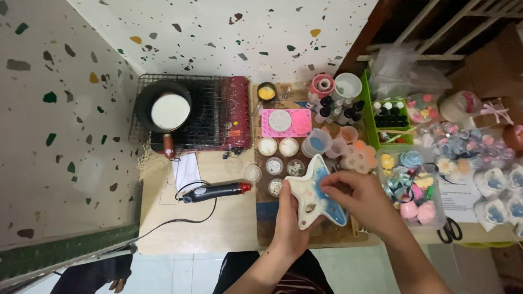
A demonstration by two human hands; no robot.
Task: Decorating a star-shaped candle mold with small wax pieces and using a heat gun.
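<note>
While the left hand point(290, 226) grips the near edge of a star-shaped dish point(315, 197), white with a blue-filled centre, the right hand point(359, 197) reaches across from the right and closes its fingertips point(328, 185) on the dish's upper right part, thumb and fingers pinched together (whether they hold some small piece there cannot be told). The dish is held tilted just above the near middle of a wooden board point(265, 213) that lies on the pale table point(229, 223). Just beyond the dish, small round cups point(274, 165) of beads and white filling stand in rows; farther off lies a pink silicone mould point(286, 122) with a white disc on it, and next to that, on the right, a cluster of dark-capped bottles point(332, 109) beside a white cup point(347, 85). To the left of the board a black heat tool point(215, 191) with a red tip lies on the table, its cord looping toward the near edge. At the far left a black pan point(165, 110) of white liquid sits on a wire rack point(210, 111). To the right, a clear tray point(414, 188) holds coloured flower-shaped pieces, and scissors point(450, 231) lie near the table's edge.
</note>
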